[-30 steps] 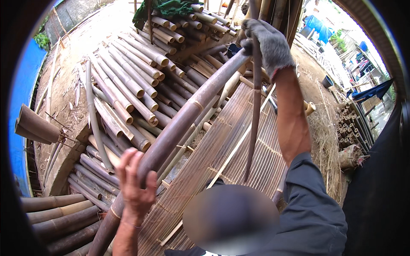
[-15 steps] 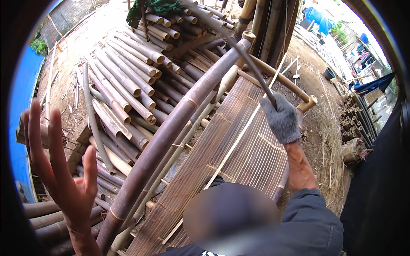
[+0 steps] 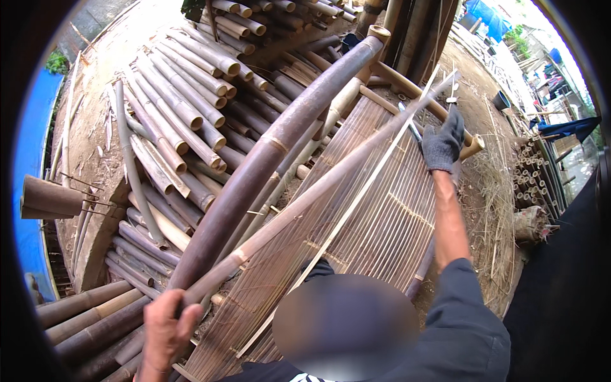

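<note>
My left hand, bare, is closed around the lower end of a slim bamboo pole. The pole slants up to the right across a slatted bamboo panel, its far tip above the panel's upper end. My right hand, in a grey knitted glove, is near that far end. Its thumb and fingers are apart, and it is off the pole. A narrow bluish-grey, blade-like object lies by the thumb; whether they touch is unclear. A pale split strip runs along the panel.
A thick brown bamboo beam runs along the panel's left side, joined to a crosspiece at the top. Cut bamboo poles are piled to the left. More bundled tubes lie at right. A blurred oval covers the lower middle.
The pole has swung down from the upper middle to lie across the panel. My left hand has dropped and closed on it. My right hand has let go and moved up and right.
</note>
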The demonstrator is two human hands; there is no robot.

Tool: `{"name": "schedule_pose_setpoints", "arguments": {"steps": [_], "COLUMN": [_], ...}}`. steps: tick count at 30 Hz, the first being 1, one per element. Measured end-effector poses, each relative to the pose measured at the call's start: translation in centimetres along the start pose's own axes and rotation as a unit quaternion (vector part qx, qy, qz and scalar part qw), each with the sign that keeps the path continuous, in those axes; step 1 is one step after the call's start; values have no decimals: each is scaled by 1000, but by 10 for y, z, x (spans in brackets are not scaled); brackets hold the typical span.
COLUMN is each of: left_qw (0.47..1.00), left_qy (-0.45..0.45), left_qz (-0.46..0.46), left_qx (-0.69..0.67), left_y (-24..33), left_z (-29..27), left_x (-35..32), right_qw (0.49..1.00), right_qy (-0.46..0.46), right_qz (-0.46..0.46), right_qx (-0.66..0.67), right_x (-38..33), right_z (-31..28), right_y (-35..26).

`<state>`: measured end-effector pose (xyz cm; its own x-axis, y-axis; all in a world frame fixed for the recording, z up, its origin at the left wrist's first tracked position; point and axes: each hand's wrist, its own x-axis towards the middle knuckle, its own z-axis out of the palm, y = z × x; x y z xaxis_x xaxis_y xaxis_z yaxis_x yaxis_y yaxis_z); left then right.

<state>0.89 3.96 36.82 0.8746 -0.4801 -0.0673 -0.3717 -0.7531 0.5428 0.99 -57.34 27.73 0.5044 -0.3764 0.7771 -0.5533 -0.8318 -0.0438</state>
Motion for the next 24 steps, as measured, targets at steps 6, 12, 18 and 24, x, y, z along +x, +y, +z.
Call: {"name": "schedule_pose_setpoints", "arguments": {"steps": [6, 12, 18, 24], "left_qw": [994, 988, 983, 969], "left_qy": [-1, -12, -57, -163], "left_qz": [-37, -75, -83, -107], "left_qx": [-103, -134, -154, -149], "left_y": [-29, -36, -34, -37], "left_z": [155, 264, 305, 303], "left_x": [-2, 27, 20, -3], "right_qw": [416, 291, 511, 767], "right_qy": [-308, -269, -237, -219], "right_qz": [641, 651, 633, 500], "right_qx": [567, 648, 531, 338], "right_x": [-174, -227, -225, -226], "right_z": [95, 96, 91, 100], "right_y": [-22, -68, -84, -106]}}
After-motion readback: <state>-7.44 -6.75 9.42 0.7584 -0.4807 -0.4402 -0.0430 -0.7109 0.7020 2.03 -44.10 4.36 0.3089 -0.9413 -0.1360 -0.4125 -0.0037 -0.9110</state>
